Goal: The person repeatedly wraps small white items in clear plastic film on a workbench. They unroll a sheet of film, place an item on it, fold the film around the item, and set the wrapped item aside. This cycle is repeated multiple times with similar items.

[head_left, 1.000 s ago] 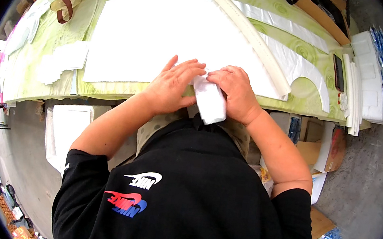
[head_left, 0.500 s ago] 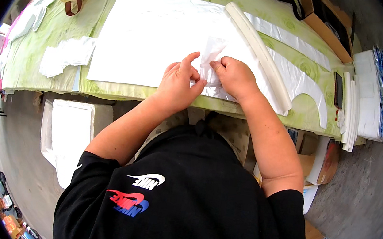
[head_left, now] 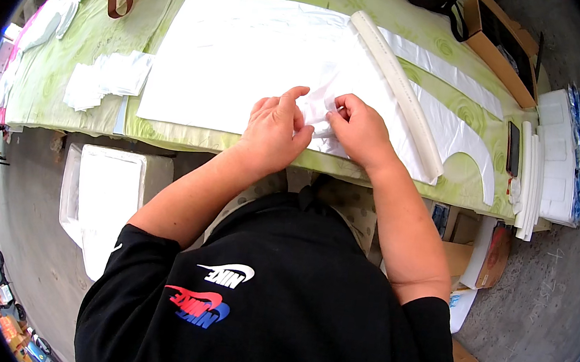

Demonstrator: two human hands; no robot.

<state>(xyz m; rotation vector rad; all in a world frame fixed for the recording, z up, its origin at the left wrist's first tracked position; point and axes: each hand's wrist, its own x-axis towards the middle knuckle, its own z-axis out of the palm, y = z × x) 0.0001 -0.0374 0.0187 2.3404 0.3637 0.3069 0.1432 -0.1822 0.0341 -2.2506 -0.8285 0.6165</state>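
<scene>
My left hand (head_left: 274, 130) and my right hand (head_left: 357, 130) meet over the near edge of a table covered with a green patterned cloth (head_left: 98, 45). Both pinch a small thin clear plastic bag (head_left: 319, 103) between thumb and fingers, and the bag lies against a large white sheet (head_left: 240, 54) spread on the cloth. A long white tube (head_left: 400, 90) lies diagonally just right of my right hand. My black sweatshirt fills the lower part of the view.
A pile of small white bags (head_left: 105, 78) lies left of the sheet. A curved white cut-out (head_left: 463, 140), a dark phone (head_left: 513, 148), stacked white packs (head_left: 556, 168) and a cardboard box (head_left: 495, 43) sit at right. A white bin (head_left: 106, 196) stands on the floor at left.
The white folded bag I held at the table edge has moved up onto the white sheet. Both hands went forward with it and now pinch it with the fingertips.
</scene>
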